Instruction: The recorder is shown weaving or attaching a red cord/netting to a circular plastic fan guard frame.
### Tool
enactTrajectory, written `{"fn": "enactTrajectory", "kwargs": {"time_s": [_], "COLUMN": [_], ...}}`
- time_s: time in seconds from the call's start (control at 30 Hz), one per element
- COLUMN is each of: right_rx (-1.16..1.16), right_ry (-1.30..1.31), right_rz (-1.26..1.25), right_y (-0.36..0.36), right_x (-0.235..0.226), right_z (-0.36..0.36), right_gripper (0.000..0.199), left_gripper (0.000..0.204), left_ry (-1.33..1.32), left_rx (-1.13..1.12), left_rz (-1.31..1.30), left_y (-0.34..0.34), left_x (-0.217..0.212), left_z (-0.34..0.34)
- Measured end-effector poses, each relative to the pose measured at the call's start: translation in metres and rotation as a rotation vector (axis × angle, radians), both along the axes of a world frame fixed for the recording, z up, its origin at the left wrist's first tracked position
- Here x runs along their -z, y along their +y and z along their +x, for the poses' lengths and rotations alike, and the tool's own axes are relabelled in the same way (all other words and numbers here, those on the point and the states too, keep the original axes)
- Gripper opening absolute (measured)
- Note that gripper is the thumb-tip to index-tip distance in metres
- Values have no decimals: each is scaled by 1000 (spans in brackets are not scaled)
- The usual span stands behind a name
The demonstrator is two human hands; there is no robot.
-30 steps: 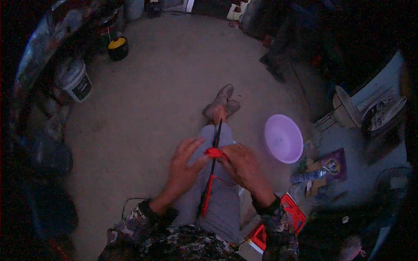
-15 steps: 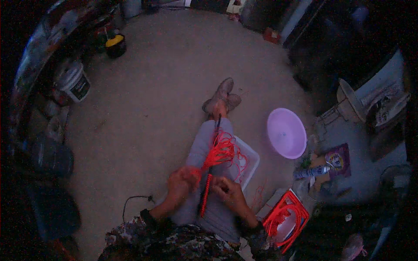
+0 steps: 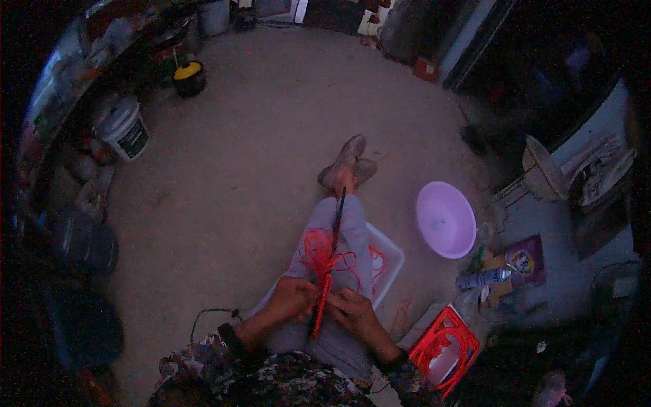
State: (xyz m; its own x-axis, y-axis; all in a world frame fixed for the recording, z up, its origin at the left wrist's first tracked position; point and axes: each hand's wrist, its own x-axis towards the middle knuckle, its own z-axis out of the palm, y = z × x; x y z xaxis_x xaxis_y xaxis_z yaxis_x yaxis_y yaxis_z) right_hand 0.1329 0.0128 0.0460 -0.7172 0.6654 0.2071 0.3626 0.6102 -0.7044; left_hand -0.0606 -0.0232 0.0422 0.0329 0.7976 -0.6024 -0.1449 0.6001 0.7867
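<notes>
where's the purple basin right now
In the head view the purple basin sits on the floor to the person's right, just beyond the white tray under their legs and left of the spray can.

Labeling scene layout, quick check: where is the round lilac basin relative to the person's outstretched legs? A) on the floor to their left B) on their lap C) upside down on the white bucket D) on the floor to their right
D: the lilac basin sits on the floor on the person's right of the legs, rim up, away from the white bucket at far left.
</notes>
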Motion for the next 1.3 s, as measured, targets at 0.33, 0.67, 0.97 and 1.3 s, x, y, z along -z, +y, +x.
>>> {"fn": "enactTrajectory", "kwargs": {"time_s": [0.33,0.67,0.97,1.3], "right_rx": [-139,-174,-25,505], "right_ry": [-420,-12,-18,153], "right_rz": [107,-143,21,-589], "right_y": [20,21,17,72], "right_x": [-55,-23,-33,-110], "right_z": [-18,-4,6,-3], "right_gripper": [48,45,34,28], "left_gripper": [19,9,15,30], "left_ry": [75,-286,-437,-852], "left_rx": [419,386,174,-161], "left_rz": [115,27,34,-22], "left_y": [5,14,1,17], "left_x": [11,13,5,-35], "left_z": [-10,-13,-21,5]}}
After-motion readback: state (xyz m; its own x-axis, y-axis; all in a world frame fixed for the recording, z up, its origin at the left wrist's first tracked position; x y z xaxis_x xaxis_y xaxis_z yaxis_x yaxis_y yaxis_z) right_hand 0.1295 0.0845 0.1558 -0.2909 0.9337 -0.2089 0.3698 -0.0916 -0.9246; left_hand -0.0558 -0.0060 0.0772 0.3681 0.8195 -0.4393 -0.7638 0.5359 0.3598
